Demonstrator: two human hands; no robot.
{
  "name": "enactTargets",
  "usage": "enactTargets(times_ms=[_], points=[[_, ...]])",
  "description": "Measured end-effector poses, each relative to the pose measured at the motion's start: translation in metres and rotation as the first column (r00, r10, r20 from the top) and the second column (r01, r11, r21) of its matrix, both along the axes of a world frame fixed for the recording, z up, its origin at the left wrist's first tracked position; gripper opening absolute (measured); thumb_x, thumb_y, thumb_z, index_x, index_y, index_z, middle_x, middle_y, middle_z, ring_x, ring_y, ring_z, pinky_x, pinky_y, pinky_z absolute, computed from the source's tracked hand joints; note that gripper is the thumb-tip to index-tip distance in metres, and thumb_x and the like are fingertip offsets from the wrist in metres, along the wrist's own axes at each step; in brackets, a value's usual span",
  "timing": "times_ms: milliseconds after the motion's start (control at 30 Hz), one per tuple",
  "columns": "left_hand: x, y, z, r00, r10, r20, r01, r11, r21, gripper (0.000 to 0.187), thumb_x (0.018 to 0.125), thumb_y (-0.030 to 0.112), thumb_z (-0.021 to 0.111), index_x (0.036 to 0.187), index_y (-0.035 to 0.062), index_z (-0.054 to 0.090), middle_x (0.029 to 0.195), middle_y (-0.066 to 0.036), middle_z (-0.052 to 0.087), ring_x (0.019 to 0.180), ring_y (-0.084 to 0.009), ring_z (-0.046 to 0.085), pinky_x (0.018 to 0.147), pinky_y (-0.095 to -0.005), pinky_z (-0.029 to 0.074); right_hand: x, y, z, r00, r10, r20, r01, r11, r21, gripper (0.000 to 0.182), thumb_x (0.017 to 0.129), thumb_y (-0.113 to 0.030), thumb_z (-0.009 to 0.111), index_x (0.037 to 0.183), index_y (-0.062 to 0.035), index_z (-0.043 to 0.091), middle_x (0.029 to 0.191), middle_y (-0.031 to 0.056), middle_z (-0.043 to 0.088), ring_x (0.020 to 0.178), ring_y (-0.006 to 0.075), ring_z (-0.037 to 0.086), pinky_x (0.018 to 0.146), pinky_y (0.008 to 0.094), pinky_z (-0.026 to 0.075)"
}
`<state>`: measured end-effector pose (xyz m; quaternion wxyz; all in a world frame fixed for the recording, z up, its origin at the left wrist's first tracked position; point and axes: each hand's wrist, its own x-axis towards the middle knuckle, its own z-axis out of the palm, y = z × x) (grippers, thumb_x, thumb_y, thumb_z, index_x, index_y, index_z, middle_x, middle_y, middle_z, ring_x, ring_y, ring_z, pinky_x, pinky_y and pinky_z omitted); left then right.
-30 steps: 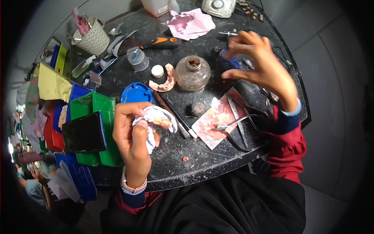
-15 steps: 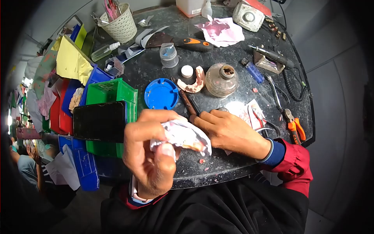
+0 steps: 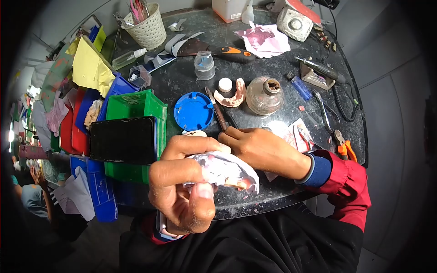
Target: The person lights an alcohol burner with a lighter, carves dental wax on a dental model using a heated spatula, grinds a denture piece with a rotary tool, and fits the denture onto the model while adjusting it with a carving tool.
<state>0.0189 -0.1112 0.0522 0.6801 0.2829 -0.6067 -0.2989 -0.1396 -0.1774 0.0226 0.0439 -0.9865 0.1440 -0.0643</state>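
Observation:
My left hand (image 3: 182, 182) is raised close to the camera, its thumb and fingers closed on a white dental cast (image 3: 227, 169). The cast has reddish smears, and yellowish tooth-like bits line its lower edge. Just behind it, my right hand (image 3: 268, 149) rests low over the table with bent fingers. A knife with a brown handle (image 3: 220, 116) runs under those fingers; their tips are hidden by my left hand. Beyond lie a pale pink horseshoe-shaped arch (image 3: 234, 96), a blue round lid (image 3: 194, 111) and a glass jar (image 3: 264, 101).
At left, a dark phone (image 3: 123, 139) leans on a green bin (image 3: 157, 109) beside blue bins (image 3: 98, 193). Pliers with orange handles (image 3: 350, 151) and a rotary handpiece (image 3: 321, 69) lie at right. A white basket (image 3: 148, 32) of tools stands at the back.
The dental cast and my left hand have shifted right and slightly down in view. My right fingers have moved a little closer to the knife handle. The whole view has shifted slightly.

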Motion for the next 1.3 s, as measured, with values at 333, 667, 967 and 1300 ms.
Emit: enactTargets(times_ms=[333,667,967,1300], points=[[0.003,0.000,0.004,0.986,0.082,0.149,-0.050,0.978,-0.203,0.022,0.078,0.020,0.043,0.094,0.0072,0.034,0.088,-0.026,0.049,0.062,-0.0188,0.047,0.052,-0.0274,0.042,-0.006,-0.008,0.000,0.974,0.210,0.086,-0.196,0.970,-0.142,0.018,0.066,-0.015,0.057,0.082,-0.0078,0.057,0.106,0.0074,0.055,0.084,0.0179,0.054,0.064,0.0264,0.049],[0.006,0.002,0.000,0.996,0.065,0.057,-0.057,0.989,-0.139,0.028,0.080,0.021,0.056,0.097,0.0068,0.039,0.092,-0.029,0.053,0.069,-0.0247,0.055,0.061,-0.0350,0.047,-0.056,0.022,0.012,0.825,0.224,0.519,-0.195,0.975,-0.110,0.024,0.064,-0.001,0.059,0.077,-0.0077,0.040,0.102,0.0250,0.058,0.072,0.0248,0.063,0.059,0.0280,0.055],[-0.003,-0.005,-0.007,0.993,0.063,0.096,-0.055,0.994,-0.092,0.024,0.081,0.017,0.053,0.097,0.0047,0.040,0.090,-0.027,0.054,0.066,-0.0230,0.054,0.060,-0.0332,0.047,-0.094,0.041,0.028,0.039,-0.433,0.900,-0.121,0.892,0.435,0.021,0.092,-0.023,0.039,0.111,-0.0152,0.033,0.103,0.0274,0.053,0.081,0.0280,0.060,0.060,0.0331,0.055],[-0.006,-0.012,-0.015,0.969,-0.031,0.246,-0.027,0.973,0.229,0.016,0.083,0.013,0.040,0.094,0.0032,0.035,0.093,-0.020,0.051,0.053,-0.0109,0.050,0.044,-0.0203,0.039,-0.092,-0.020,0.013,-0.147,-0.757,0.637,-0.138,0.653,0.745,0.026,0.086,-0.007,0.058,0.110,-0.0007,0.053,0.099,0.0119,0.060,0.091,0.0189,0.061,0.081,0.0290,0.052]])
